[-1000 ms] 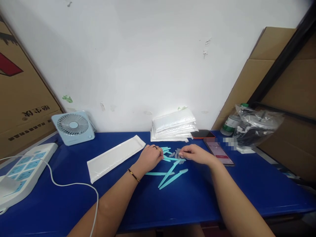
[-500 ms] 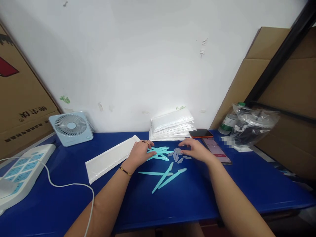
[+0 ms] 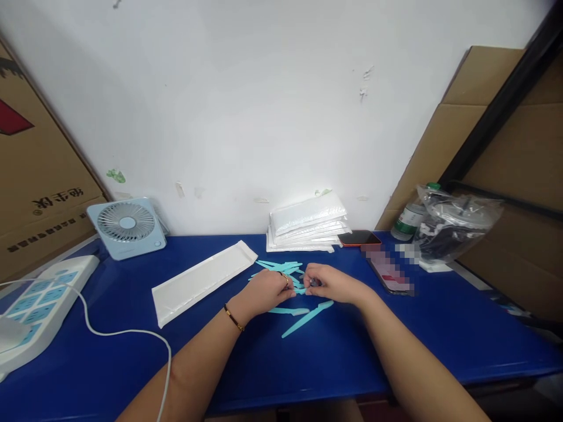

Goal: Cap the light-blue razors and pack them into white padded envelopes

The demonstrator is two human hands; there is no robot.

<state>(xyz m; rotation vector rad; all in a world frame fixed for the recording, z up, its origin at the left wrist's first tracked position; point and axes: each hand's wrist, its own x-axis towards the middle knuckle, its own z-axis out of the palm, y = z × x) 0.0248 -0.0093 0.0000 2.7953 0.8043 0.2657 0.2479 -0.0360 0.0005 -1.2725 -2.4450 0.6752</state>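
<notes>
My left hand point(image 3: 269, 289), with a ring and a bracelet, is closed on a turquoise eyebrow razor point(image 3: 299, 291), whose end shows at the fingertips. My right hand point(image 3: 331, 283) meets it from the right, thumb and fingers pinched together by that end. Whether a small cap is in the right fingers is hidden. Behind both hands lies a loose pile of turquoise eyebrow razors point(image 3: 281, 266). Translucent caps point(image 3: 314, 282) are mostly covered by my right hand. Closer to me, two more razors point(image 3: 307, 320) rest on the blue table point(image 3: 343, 357).
A white padded envelope point(image 3: 204, 281) lies to the left, and a stack of such envelopes point(image 3: 308, 220) leans at the wall. Two phones point(image 3: 359, 238) lie at the right, near a bottle point(image 3: 409, 220) and a bagged cup point(image 3: 457, 225). A fan point(image 3: 127, 225), power strip point(image 3: 39, 305) and white cable point(image 3: 127, 332) occupy the left.
Both hands have come together over the table's middle. One of the three nearer razors has left its place and is in my left hand. My right hand has moved left, closing its fingers.
</notes>
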